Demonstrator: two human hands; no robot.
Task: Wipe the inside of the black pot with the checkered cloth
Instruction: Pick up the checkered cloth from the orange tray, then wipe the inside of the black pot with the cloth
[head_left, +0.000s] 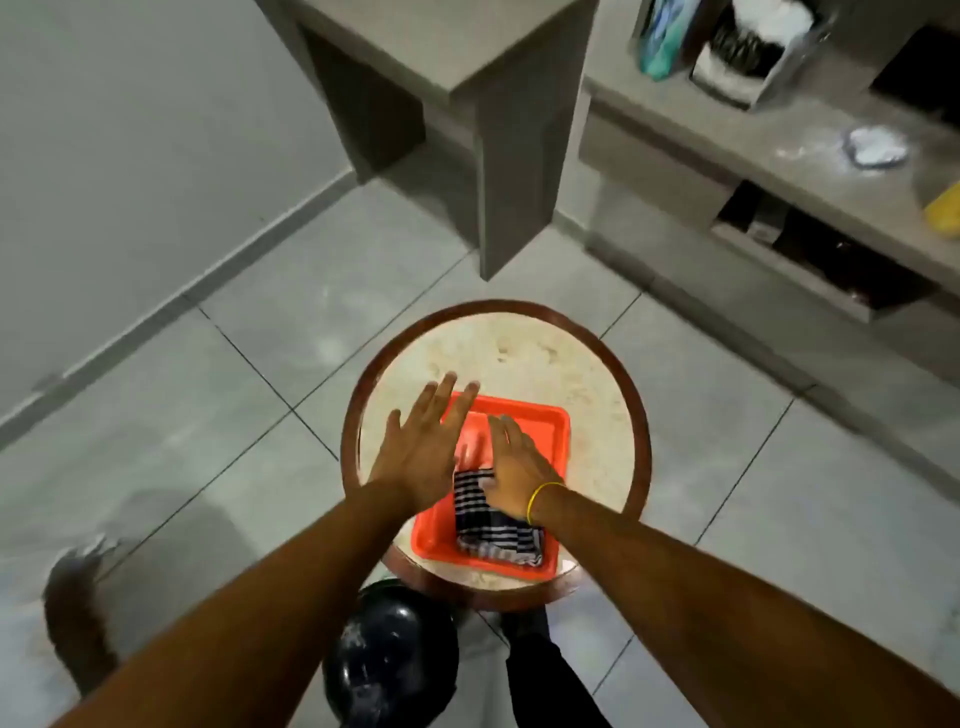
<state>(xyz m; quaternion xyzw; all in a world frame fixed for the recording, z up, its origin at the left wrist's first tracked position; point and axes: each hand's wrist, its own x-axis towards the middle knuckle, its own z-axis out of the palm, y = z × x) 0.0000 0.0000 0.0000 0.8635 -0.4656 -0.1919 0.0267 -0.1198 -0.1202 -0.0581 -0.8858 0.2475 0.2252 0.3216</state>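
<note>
Wiping is judged not yet begun: the checkered cloth (493, 525) is touched in the orange tray (540, 415) by the right hand (511, 470), fingers loosely extended, the left hand (418, 457) is held spread flat at nine o'clock, and the black pot (389, 660) is left at six o'clock.

cloth (493, 525) in tray (550, 431), tray on round table (519, 348), pot (389, 660) below table's near edge

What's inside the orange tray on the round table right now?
The orange tray holds the folded checkered cloth. The right hand rests on the cloth's far end, and the open left hand covers the tray's left part, so that part is hidden.
</note>
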